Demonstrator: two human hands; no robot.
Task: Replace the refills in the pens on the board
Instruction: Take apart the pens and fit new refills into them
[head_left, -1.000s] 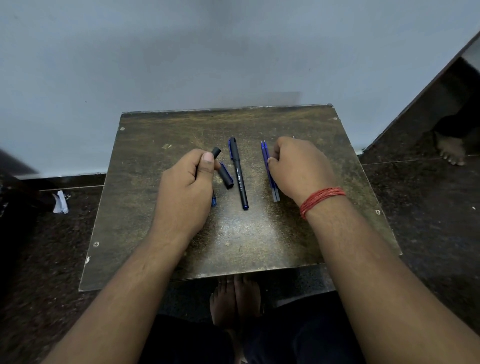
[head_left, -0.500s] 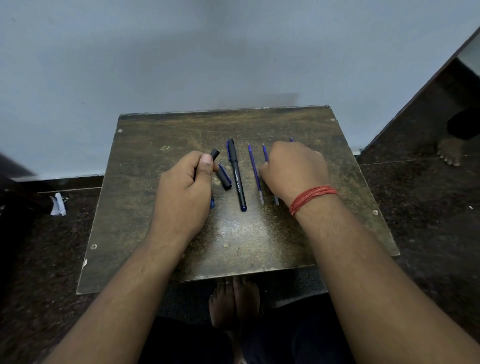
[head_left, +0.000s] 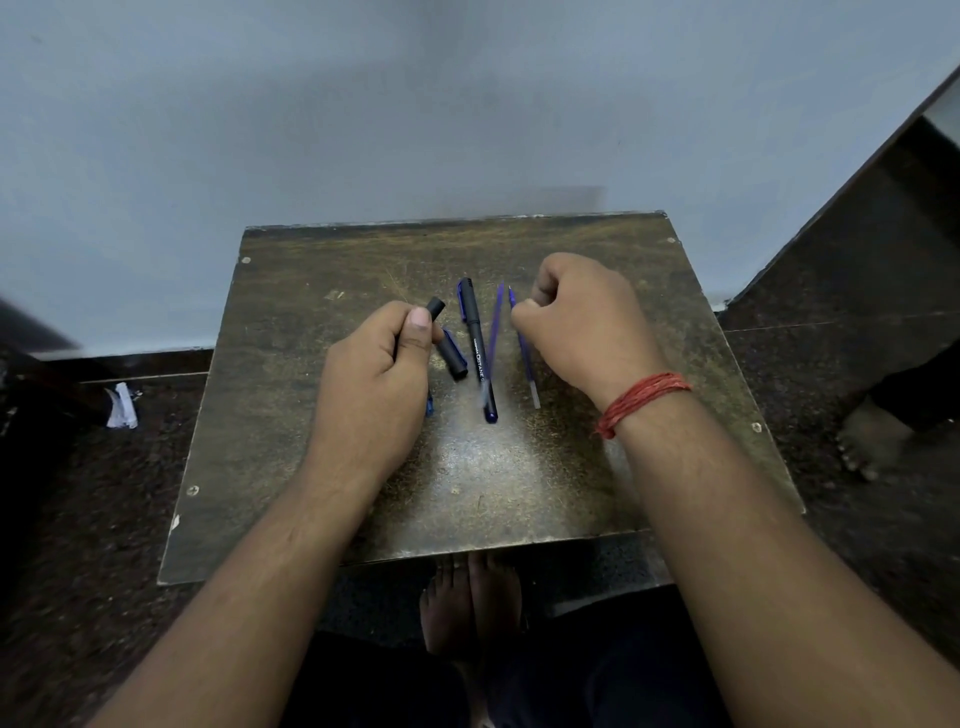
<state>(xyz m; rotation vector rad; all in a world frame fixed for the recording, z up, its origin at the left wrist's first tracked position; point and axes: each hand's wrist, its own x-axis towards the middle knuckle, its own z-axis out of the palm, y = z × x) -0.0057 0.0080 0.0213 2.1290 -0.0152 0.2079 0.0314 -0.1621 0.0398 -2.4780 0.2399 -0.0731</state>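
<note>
Now we pinch one refill (head_left: 525, 358) with the right hand (head_left: 582, 322), newly separated from its blurred neighbour (head_left: 493, 338). Our left hand (head_left: 379, 374) stays clamped on the open pen barrel (head_left: 435, 307), ready for insertion.

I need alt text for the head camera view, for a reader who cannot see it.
A person's left hand grips a black pen barrel over a worn board, while the right hand touches one of two blue refills beside a capped pen.
</note>
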